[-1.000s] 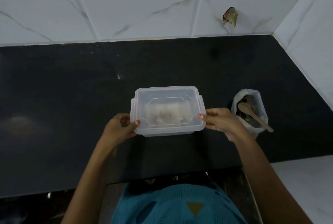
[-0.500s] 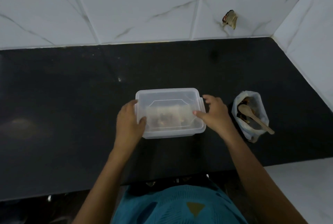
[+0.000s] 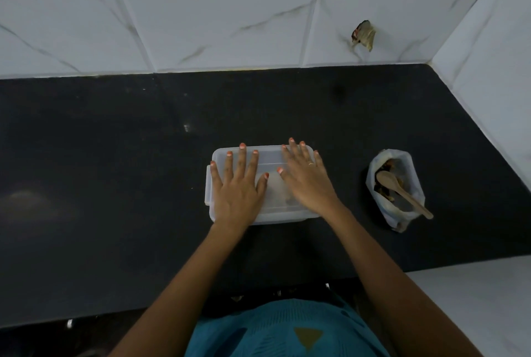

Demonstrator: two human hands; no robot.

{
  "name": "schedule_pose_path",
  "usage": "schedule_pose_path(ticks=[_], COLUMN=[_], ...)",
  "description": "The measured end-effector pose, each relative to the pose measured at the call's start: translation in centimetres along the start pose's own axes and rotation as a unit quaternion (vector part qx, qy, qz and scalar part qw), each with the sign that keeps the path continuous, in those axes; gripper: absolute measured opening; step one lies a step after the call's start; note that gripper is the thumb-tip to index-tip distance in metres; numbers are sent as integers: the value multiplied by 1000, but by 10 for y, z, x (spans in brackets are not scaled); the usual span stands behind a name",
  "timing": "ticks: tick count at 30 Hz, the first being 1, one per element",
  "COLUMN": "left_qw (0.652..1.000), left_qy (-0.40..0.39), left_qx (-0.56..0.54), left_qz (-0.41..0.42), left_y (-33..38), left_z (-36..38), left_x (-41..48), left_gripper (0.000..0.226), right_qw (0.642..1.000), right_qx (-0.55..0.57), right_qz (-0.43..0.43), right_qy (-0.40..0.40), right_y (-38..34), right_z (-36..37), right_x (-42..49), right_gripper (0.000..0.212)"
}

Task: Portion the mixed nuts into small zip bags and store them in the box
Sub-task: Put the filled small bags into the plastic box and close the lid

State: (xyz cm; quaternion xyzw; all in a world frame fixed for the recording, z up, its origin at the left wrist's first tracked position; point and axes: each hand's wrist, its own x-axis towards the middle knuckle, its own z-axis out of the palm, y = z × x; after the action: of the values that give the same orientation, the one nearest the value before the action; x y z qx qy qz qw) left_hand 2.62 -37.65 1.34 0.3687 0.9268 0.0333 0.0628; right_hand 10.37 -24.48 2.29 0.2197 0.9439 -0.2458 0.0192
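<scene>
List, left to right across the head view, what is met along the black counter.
left hand, flat on the clear box → right hand, flat on the same box → open bag of mixed nuts, apart from the box, with a wooden spoon in it.

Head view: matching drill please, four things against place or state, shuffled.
1 left hand
2 spoon
3 bag
4 box

A bowl end in the bag
B closed, translucent
C flat on the box, left part
D open, right of the box

Pairs: 1-C; 2-A; 3-D; 4-B
</scene>
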Motion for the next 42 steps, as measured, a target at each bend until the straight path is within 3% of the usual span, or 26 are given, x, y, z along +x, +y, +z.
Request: schedule_pose_path(ticks=[1,3,5,8,10,15,20,24,28,32,34,36,38,40,42], left_qw=[1000,1000,1000,999,999,999,999,999,999,999,997,967,892,862,817], left_qy=[-4,-6,0,-9,-14,-11,-8,-3,-3,-29,-38,-3,106,181,144], left_qx=[-5,-20,-24,-22,-18,-18,-9,-1,-8,-6,-51,-255,-439,-465,-531], left_qz=[-3,1,20,44,41,40,39,37,35,40,48,21,-34,-85,-170], left_y=[2,8,17,26,27,26,26,27,28,28,26,19,1,-24,-43], left_z=[-1,-3,-2,2,6,5,8,9,8,4,-2,-11,-21,-24,-24], left_x=[1,2,3,4,6,6,6,6,5,6,7,4,-3,-8,-11], left_gripper=[59,59,65,85,82,71,71,75,73,70,66,54,38,31,33], right_qw=[987,901,862,827,806,865,925,933,956,957,960,969,978,992,996], right_qx=[156,395,423,471,496,403,295,256,170,164,136,51,-9,-41,-84], right_qz=[27,99,189,303,321,295,224,217,198,210,223,196,126,61,21], right_qy=[25,152,207,42,-35,58,85,131,135,112,101,142,166,104,32], right_y=[1,9,19,31,32,28,12,10,2,1,-5,-17,-34,-50,-60], right_z=[-6,-15,-18,-18,-23,-40,-29,-24,-20,-20,-18,-13,-8,1,16], right_x=[-1,-5,-6,-4,-6,-10,-22,-23,-22,-21,-20,-21,-20,-14,-5], right_gripper=[49,34,26,37,42,31,28,21,32,34,49,70,74,70,69])
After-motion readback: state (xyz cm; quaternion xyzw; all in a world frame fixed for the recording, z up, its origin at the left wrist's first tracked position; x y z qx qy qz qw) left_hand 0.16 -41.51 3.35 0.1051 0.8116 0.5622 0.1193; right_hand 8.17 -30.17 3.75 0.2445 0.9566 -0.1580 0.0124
